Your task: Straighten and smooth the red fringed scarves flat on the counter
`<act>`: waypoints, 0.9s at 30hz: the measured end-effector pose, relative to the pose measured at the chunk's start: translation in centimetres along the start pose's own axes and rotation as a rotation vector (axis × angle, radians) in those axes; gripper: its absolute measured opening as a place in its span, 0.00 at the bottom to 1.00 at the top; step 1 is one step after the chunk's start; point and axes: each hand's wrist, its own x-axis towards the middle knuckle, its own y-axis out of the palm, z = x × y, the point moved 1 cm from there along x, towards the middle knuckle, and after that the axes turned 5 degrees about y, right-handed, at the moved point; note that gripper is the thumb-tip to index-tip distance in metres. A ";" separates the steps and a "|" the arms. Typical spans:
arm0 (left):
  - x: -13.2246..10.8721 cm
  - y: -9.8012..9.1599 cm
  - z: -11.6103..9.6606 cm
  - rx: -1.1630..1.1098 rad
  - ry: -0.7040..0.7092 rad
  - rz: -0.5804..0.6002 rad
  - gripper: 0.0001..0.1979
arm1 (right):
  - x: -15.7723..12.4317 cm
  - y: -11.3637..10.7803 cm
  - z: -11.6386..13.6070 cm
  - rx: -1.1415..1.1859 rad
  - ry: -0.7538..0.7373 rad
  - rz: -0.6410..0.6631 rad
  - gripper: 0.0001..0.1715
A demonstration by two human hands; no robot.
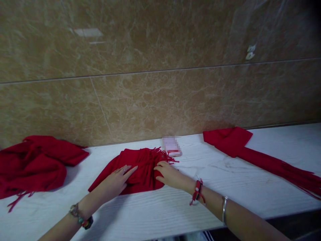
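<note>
Scarf lower centre on table, bunched, seemingly half folded. Left hand flat, open, pressing it; right hand curled at fringe, hold unclear. Crumpled scarf far left looks undone.

Soft matt red cloth scarf, white wood-grain table, glossy marble wall

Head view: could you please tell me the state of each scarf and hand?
middle scarf: folded, fringe at far end.
left scarf: crumpled heap.
right scarf: laid out long, fringe trailing right.
left hand: flat on middle scarf.
right hand: on its fringe, grip unclear.
</note>
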 end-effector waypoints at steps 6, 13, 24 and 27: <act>-0.1 1.6 1.6 -0.006 0.001 -0.064 0.35 | 0.7 0.2 0.8 -0.188 -0.027 -0.020 0.12; -2.2 3.4 5.5 -0.077 -0.045 -0.127 0.36 | -0.3 -0.3 0.8 -0.169 0.087 0.022 0.28; -5.5 0.3 9.1 -0.427 -0.039 -0.104 0.37 | 4.2 2.5 4.5 -0.027 0.018 0.195 0.35; -5.5 -0.9 8.7 -0.597 -0.051 -0.104 0.32 | 4.7 1.2 3.1 0.034 -0.065 0.152 0.30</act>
